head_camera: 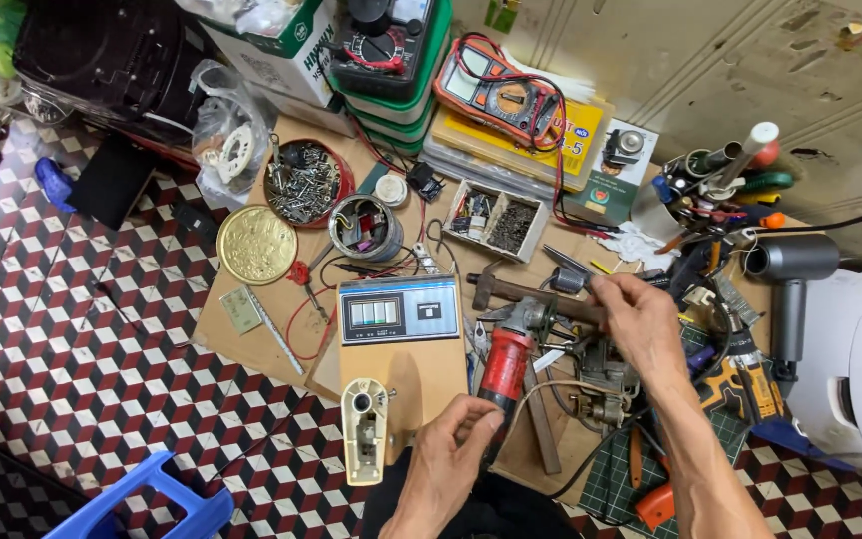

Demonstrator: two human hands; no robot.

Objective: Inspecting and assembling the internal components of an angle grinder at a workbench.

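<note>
Cluttered cardboard work surface (251,344) over checkered floor: left hand (448,461) wraps the red angle grinder (507,361) body at centre, right hand (639,324) pinches a hammer (531,290) handle above it, tools crowding all sides.

You had two multimeters (499,92) (383,35), one hammer (531,290), one angle grinder (506,359), one gold lid (256,245), one hair dryer (790,274) and one blue stool (152,499) before you.

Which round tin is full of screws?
The red round tin, heaped with metal screws. The silver round tin beside it holds only a few coloured bits.
</note>
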